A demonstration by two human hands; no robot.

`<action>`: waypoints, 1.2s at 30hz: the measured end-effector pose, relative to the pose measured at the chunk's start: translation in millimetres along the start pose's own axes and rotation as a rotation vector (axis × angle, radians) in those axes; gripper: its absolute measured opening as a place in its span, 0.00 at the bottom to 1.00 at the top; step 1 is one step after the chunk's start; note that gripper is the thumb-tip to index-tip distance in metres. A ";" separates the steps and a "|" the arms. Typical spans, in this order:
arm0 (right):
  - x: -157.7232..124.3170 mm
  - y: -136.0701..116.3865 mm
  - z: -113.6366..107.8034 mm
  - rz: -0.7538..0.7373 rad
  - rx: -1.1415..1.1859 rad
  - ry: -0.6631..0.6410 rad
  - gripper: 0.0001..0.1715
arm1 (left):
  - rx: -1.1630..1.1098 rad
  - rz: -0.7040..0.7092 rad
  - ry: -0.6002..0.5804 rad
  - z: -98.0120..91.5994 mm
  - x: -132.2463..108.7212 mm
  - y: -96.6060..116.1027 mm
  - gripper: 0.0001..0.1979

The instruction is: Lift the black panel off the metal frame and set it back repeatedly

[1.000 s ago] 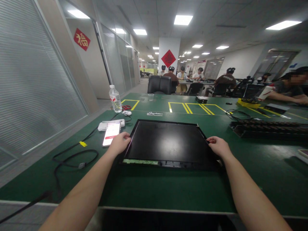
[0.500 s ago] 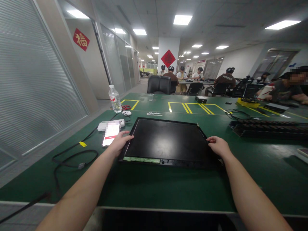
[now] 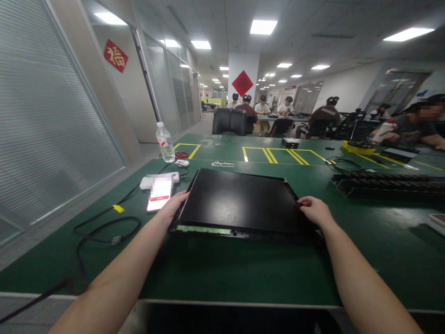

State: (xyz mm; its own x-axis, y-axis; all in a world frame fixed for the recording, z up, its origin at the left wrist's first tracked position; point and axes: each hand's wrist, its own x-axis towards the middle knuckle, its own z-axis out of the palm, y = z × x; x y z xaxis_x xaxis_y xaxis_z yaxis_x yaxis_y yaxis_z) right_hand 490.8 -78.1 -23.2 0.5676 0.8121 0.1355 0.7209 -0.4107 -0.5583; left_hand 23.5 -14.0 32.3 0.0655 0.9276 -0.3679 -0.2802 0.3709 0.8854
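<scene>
A flat black display panel [image 3: 236, 197] in a dark frame lies face up in front of me. A green circuit strip [image 3: 203, 229] runs along the left part of its near edge. My left hand [image 3: 174, 204] grips the panel's left side, its fingertips partly hidden behind the edge. At the right side, my right hand [image 3: 315, 210] pinches the frame between thumb and bent fingers. Just left of my left hand lies a phone [image 3: 160, 192] with a lit screen.
On the green table [image 3: 236, 273] a water bottle [image 3: 165, 144], red scissors [image 3: 181, 155] and a caliper [image 3: 223, 163] lie beyond the panel. A black cable [image 3: 104, 220] curls at left. A long black rack [image 3: 378, 185] lies at right. Several people sit farther back.
My left thumb has drawn back from the panel's face to its edge. The panel's left side has shifted slightly left. My right hand keeps nearly the same place.
</scene>
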 end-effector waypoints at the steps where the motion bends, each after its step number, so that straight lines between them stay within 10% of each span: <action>1: 0.2 0.5 0.2 -0.002 0.000 0.002 0.15 | 0.012 -0.001 0.008 0.2 0.1 0.0 0.25; 10: -0.7 -0.7 -1.3 0.004 -0.014 0.007 0.15 | 0.085 0.047 0.088 -1.6 3.0 0.2 0.45; 23: -2.7 -5.1 -2.7 0.015 -0.021 -0.024 0.15 | 0.203 0.064 0.080 3.2 -5.2 0.4 0.28; 36: -3.9 -2.6 -6.3 0.014 -0.023 0.023 0.13 | 0.158 0.117 0.089 8.3 -13.8 4.6 0.35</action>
State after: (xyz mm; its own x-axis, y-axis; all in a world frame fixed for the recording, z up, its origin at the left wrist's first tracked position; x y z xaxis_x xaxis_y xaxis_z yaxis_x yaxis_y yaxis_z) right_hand 489.2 -82.8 -17.2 0.5865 0.7965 0.1471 0.7218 -0.4316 -0.5411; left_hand 29.3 -24.8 43.9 -0.0451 0.9598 -0.2770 -0.1269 0.2695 0.9546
